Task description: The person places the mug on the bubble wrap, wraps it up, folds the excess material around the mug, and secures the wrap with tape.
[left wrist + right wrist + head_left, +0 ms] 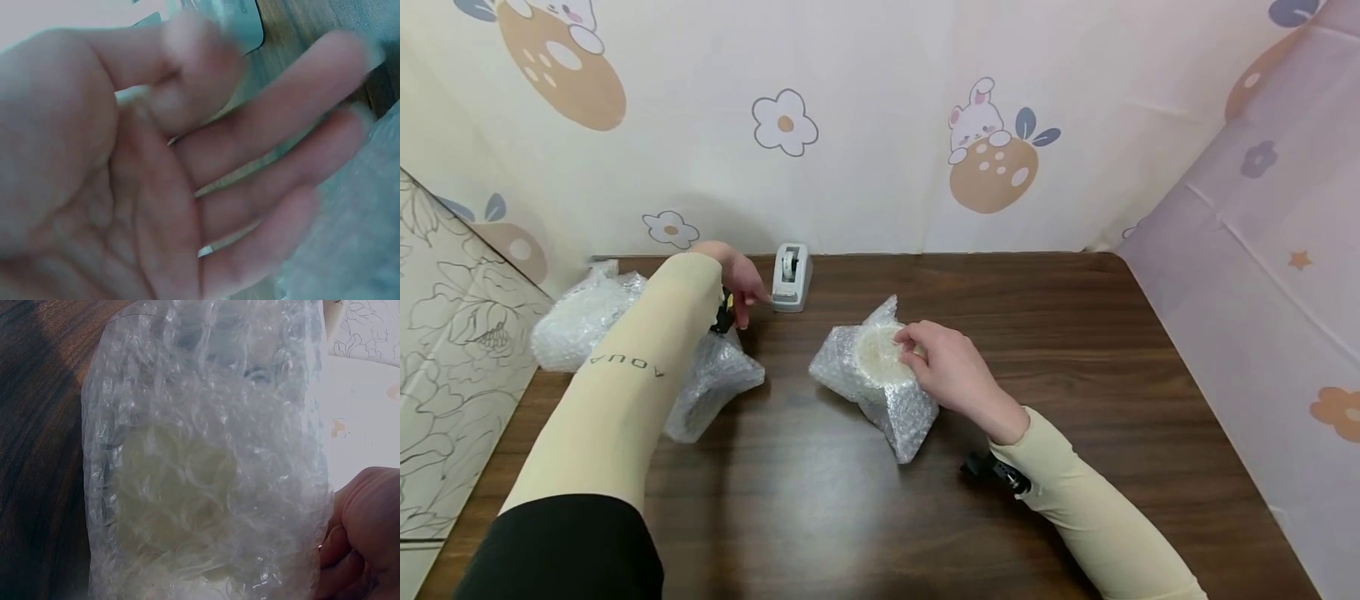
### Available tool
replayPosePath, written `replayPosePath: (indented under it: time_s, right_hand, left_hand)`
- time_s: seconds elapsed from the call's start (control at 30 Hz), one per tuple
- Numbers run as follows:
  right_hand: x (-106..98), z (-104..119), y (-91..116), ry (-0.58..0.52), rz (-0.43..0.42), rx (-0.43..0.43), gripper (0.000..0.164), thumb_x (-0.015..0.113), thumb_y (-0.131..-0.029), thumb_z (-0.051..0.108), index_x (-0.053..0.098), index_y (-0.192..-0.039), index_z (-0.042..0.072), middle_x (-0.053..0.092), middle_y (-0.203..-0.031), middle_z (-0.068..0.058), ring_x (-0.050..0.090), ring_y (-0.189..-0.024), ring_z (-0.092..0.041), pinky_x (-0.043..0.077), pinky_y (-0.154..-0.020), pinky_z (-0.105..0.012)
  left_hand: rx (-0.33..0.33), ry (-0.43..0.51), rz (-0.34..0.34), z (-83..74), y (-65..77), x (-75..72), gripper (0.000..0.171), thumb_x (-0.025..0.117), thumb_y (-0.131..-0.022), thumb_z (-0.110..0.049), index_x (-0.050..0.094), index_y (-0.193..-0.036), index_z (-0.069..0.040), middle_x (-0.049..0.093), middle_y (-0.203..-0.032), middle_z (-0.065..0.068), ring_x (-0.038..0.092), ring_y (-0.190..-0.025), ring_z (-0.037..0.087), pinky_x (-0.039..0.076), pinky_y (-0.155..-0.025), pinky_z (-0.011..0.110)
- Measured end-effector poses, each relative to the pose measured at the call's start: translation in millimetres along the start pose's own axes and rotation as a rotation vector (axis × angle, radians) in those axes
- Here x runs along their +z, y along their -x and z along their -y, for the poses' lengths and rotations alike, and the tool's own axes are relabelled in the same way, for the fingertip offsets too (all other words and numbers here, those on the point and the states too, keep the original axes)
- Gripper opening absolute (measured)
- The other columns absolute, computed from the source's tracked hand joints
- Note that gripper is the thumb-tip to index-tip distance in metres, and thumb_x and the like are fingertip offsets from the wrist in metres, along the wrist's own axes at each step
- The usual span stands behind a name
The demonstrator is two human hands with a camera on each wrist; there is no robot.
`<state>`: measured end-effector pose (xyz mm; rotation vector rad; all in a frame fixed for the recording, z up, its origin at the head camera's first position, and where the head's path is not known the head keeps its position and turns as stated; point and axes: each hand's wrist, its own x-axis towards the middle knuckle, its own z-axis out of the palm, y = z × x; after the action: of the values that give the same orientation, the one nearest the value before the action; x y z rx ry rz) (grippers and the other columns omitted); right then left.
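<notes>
My left hand (747,283) is at the front of a white tape dispenser (792,279). In the left wrist view the thumb and index finger of the left hand (150,162) meet in a pinch by the dispenser (247,28), the other fingers spread apart; the tape's end is too small to make out. My right hand (951,367) holds the bubble wrap (898,412) at the top of a package with a pale, round thing (876,354) inside. Up close, the right hand's curled fingers (344,553) lie at the edge of the bubble wrap (269,487).
Another bubble-wrapped package (711,387) lies under my left forearm, partly hidden by it. A further wrapped package (576,329) stands at the table's left edge. The brown wooden table (1037,308) meets patterned cloth (880,200) at the back and right.
</notes>
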<state>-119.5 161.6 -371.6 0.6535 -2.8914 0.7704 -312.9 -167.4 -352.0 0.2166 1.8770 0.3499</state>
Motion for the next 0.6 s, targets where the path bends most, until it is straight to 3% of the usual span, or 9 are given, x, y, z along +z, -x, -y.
replayPosePath:
  time_s: [0.13, 0.2, 0.33, 0.43, 0.5, 0.6]
  right_hand:
    - [0.5, -1.1, 0.8, -0.004, -0.001, -0.001, 0.016, 0.072, -0.09, 0.007, 0.071, -0.106, 0.009, 0.067, -0.094, 0.0, 0.06, -0.074, -0.014, 0.05, -0.068, -0.036]
    - [0.4, -1.0, 1.1, -0.005, -0.006, -0.002, 0.016, 0.072, -0.09, 0.007, 0.071, -0.106, 0.009, 0.067, -0.093, 0.0, 0.059, -0.073, -0.014, 0.05, -0.068, -0.035]
    - [-0.7, -0.3, 1.3, -0.003, -0.014, -0.009, 0.016, 0.073, -0.089, 0.007, 0.071, -0.105, 0.009, 0.067, -0.092, 0.0, 0.059, -0.073, -0.014, 0.05, -0.068, -0.035]
    - [-1.6, -0.3, 1.3, -0.004, -0.016, -0.011, 0.016, 0.073, -0.09, 0.007, 0.071, -0.106, 0.009, 0.067, -0.093, 0.0, 0.059, -0.072, -0.014, 0.05, -0.067, -0.035]
    - [-2.4, -0.1, 1.4, -0.003, -0.019, -0.014, 0.016, 0.073, -0.09, 0.007, 0.071, -0.106, 0.009, 0.067, -0.093, 0.0, 0.059, -0.072, -0.013, 0.049, -0.067, -0.035]
    - [-3.5, -0.1, 1.7, -0.003, -0.024, -0.012, 0.016, 0.073, -0.089, 0.007, 0.071, -0.105, 0.009, 0.067, -0.092, 0.0, 0.058, -0.072, -0.014, 0.049, -0.067, -0.035]
  left_hand:
    - [-0.048, -0.001, -0.099, -1.6, 1.1, 1.7, 0.036, 0.051, -0.104, -0.033, 0.05, -0.078, -0.009, 0.065, -0.071, 0.001, 0.067, -0.076, 0.017, 0.044, -0.092, 0.041]
    - [-0.054, -0.037, -0.116, -4.1, 0.6, 3.2, 0.034, 0.053, -0.103, -0.035, 0.053, -0.085, -0.006, 0.063, -0.069, -0.001, 0.064, -0.072, 0.016, 0.048, -0.083, 0.037]
    - [-0.062, -0.235, -0.199, -12.6, -1.4, 6.6, 0.037, 0.058, -0.099, -0.038, 0.061, -0.091, -0.002, 0.063, -0.071, -0.001, 0.06, -0.075, 0.016, 0.047, -0.073, 0.031]
    - [-0.1, -0.377, -0.302, -19.6, -1.1, 9.9, 0.038, 0.061, -0.096, -0.041, 0.066, -0.091, -0.004, 0.065, -0.08, 0.002, 0.057, -0.082, 0.019, 0.045, -0.074, 0.032]
    - [-0.128, -0.411, -0.358, -23.1, -0.3, 12.5, 0.037, 0.063, -0.094, -0.042, 0.068, -0.094, -0.006, 0.064, -0.087, 0.004, 0.055, -0.086, 0.02, 0.044, -0.075, 0.034]
    - [-0.153, -0.41, -0.387, -26.4, 0.3, 14.3, 0.035, 0.063, -0.094, -0.041, 0.067, -0.095, -0.007, 0.064, -0.091, 0.005, 0.054, -0.087, 0.021, 0.044, -0.077, 0.035]
